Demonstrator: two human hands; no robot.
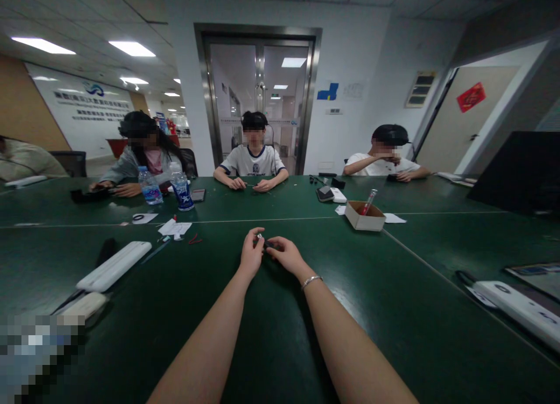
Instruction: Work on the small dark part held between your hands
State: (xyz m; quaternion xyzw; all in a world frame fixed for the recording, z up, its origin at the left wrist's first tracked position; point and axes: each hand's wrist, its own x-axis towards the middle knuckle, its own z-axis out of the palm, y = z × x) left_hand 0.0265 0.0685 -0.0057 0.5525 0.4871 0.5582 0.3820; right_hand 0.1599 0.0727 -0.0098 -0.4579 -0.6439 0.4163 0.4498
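Note:
Both of my hands meet over the dark green table (280,334), stretched well out in front of me. My left hand (251,253) pinches a small object with a shiny metal end (261,238) between thumb and fingers. My right hand (285,253), with a thin bracelet on its wrist, is closed on the dark other end of the same small thing. What the object is I cannot make out.
A small cardboard box (364,216) with a red-tipped pen stands to the right. A white case (114,265), paper slips and red bits lie to the left; two water bottles (181,186) stand beyond. Three people sit across the table. Another white case (520,306) lies at the right.

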